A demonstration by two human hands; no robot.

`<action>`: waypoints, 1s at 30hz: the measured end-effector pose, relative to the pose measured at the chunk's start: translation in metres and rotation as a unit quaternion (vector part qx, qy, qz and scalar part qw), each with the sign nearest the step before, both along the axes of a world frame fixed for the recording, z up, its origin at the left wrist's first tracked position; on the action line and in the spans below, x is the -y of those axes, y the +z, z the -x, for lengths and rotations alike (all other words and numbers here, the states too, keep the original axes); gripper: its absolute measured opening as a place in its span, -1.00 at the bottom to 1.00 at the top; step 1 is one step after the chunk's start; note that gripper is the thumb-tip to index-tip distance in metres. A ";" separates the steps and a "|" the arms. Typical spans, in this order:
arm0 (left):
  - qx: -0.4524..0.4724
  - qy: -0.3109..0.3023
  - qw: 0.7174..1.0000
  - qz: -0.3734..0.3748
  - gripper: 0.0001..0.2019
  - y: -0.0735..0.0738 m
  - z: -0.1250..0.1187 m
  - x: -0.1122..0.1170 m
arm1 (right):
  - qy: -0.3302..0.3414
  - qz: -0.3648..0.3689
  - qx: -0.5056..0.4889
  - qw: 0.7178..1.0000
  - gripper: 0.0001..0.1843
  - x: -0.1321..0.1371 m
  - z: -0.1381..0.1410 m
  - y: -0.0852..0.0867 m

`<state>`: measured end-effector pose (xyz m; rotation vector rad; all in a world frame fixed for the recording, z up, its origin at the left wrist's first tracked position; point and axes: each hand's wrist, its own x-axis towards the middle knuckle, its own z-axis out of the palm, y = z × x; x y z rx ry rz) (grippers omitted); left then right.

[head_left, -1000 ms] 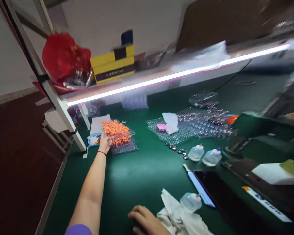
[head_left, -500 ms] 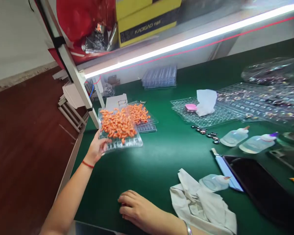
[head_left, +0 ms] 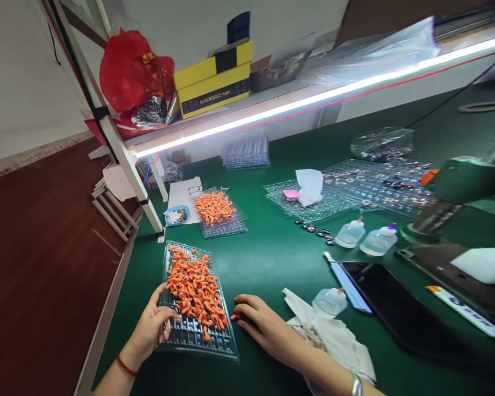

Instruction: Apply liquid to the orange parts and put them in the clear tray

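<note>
A tray (head_left: 190,342) of orange pieces (head_left: 198,289) is grasped by the left hand (head_left: 149,324); whether 1 piece (head_left: 234,317) is gripped by the right hand (head_left: 263,325) cannot be told.

"KADIGAO" on the yellow box (head_left: 213,81)

Near left: left hand (head_left: 152,323) bare; thin red cord (head_left: 126,366) round the wrist, possibly braided, though too small to be sure. Near right: right hand (head_left: 264,324) also bare; silver bangle (head_left: 356,384) round the forearm (head_left: 313,360), well above the wrist, smooth, shiny, broader than the cord, running near the bottom frame edge.
</note>
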<state>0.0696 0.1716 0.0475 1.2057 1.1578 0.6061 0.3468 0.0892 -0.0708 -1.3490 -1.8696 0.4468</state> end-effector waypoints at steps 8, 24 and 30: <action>-0.110 -0.033 0.992 -0.051 -0.14 0.027 -0.034 0.008 | -0.045 -0.010 -0.050 0.998 -0.76 -0.002 0.004 -0.005; -0.192 -0.068 0.975 -0.092 -0.19 0.068 -0.054 0.000 | -0.029 -0.015 -0.077 0.996 -0.78 0.003 0.002 -0.003; -0.271 -0.051 0.943 -0.185 -0.27 0.087 -0.033 -0.007 | -0.029 -0.024 -0.081 0.996 -0.80 0.005 0.002 -0.002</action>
